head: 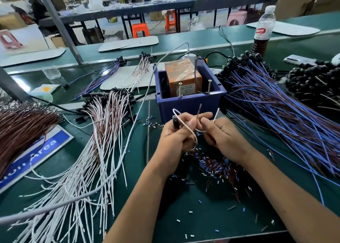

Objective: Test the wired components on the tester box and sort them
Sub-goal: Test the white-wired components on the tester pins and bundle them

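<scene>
My left hand (176, 134) grips one wired component (175, 122) with a black head and looped brown and white leads. The brown lead end (199, 110) sticks up between my hands. My right hand (220, 134) pinches the white lead (216, 115), whose tip points up. Both hands hover just in front of the tester box (189, 102), a blue bin holding an orange unit (183, 77) with two upright screw contacts (209, 86).
A fan of white-and-brown wired components (103, 125) lies left, blue-wired ones (276, 110) right, and brown wires (24, 125) far left. Cut insulation bits (215, 167) litter the green mat. A grey cable (128, 132) crosses the mat. A bottle (263, 31) stands behind.
</scene>
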`<state>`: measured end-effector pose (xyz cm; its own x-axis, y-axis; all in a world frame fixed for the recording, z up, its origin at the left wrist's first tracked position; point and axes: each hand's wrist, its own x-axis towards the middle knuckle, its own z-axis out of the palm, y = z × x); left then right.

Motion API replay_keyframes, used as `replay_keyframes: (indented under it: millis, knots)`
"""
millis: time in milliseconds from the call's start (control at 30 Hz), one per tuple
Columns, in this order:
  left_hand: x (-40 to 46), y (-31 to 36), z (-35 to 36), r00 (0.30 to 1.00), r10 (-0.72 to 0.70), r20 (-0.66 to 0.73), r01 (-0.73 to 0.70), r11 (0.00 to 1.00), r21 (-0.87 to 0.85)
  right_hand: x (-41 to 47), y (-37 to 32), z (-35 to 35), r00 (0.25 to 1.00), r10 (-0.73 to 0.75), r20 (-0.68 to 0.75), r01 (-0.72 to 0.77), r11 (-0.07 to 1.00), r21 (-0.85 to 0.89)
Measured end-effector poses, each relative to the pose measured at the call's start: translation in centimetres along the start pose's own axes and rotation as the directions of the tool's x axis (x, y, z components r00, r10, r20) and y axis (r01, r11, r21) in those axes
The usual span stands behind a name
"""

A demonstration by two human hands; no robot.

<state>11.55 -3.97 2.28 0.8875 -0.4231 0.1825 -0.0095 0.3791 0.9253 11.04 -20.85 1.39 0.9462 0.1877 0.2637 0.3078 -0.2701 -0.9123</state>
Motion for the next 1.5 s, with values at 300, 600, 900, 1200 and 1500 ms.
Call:
replay_keyframes:
  millis: [300, 600, 900, 1200, 1500]
  knots:
    - [0.0, -0.3, 0.2, 0.999, 0.037, -0.029, -0.034, 0.993, 0.112, 0.4, 0.8, 0.5, 0.99, -0.138, 0.029, 0.14, 0.938, -0.317]
    - [-0.1, -0.4, -0.1, 0.99, 0.108, 0.087, -0.124, 0.971, 0.202, 0.6, 0.5, -0.1, 0.996, -0.011, 0.088, 0.057, 0.838, -0.543]
    - [0.3, -1.0, -0.3, 0.984, 0.168, -0.062, -0.145, 0.951, 0.274, 0.2, -0.1, 0.4, 0.995, -0.092, 0.04, 0.096, 0.767, -0.634]
    - [0.7, -1.8, -0.9, 0.978, 0.165, -0.131, -0.104, 0.919, 0.381, 0.5, 0.5, 0.0, 0.98, -0.157, -0.123, 0.086, 0.891, -0.445]
    - [0.9, -1.8, -1.4, 0.933, 0.239, -0.269, -0.128, 0.92, 0.371, 0.4, 0.0, 0.0, 0.993, -0.067, -0.094, 0.052, 0.986, -0.159]
